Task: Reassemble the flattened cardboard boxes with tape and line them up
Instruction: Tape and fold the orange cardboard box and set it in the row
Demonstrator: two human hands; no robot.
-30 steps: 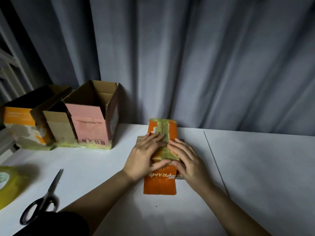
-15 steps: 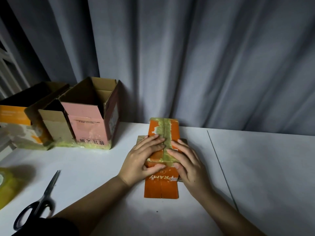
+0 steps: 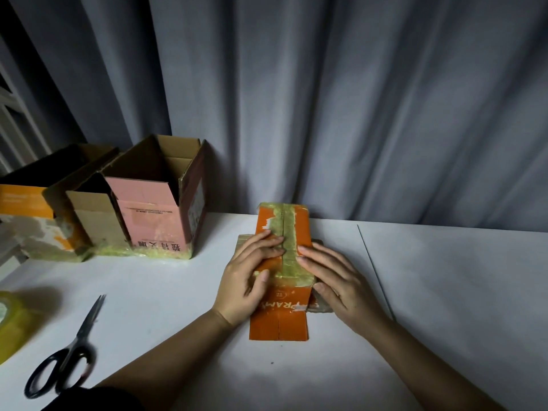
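Both hands lie flat on the orange box [image 3: 280, 318], which sits on the white table [image 3: 444, 292] just past centre, toward twelve o'clock from me. My left hand [image 3: 247, 280] has its fingers straight and close together, pointing toward two o'clock across the box's top, fingertips [image 3: 274, 241] stopping at the strip of yellowish tape [image 3: 289, 247] that runs along the middle seam; its thumb lies on the top near the front edge. My right hand [image 3: 335, 280] mirrors it from the three o'clock side, fingers straight and pressed down, pointing toward ten o'clock and touching the tape; its thumb hangs over the box's near right corner. Neither hand curls round anything that I can see.

At the box's front an orange flap with upside-down white lettering lies out on the table toward six o'clock. Brown flaps stick out at nine and three o'clock under my hands.

At ten o'clock three open boxes stand in a row, touching, against the grey curtain [image 3: 355, 99]: a pink box [image 3: 151, 215] nearest, a plain brown box [image 3: 92, 215] beside it, then an orange-and-white box [image 3: 26, 209] at the frame's edge. Crumpled tape shows along their bases.

Black-handled scissors [image 3: 69, 351] lie at eight o'clock, blades pointing to one o'clock, blurred. A tape roll [image 3: 12, 324] sits at nine o'clock, cut by the frame's edge. A thin seam [image 3: 375, 271] crosses the table at three o'clock.
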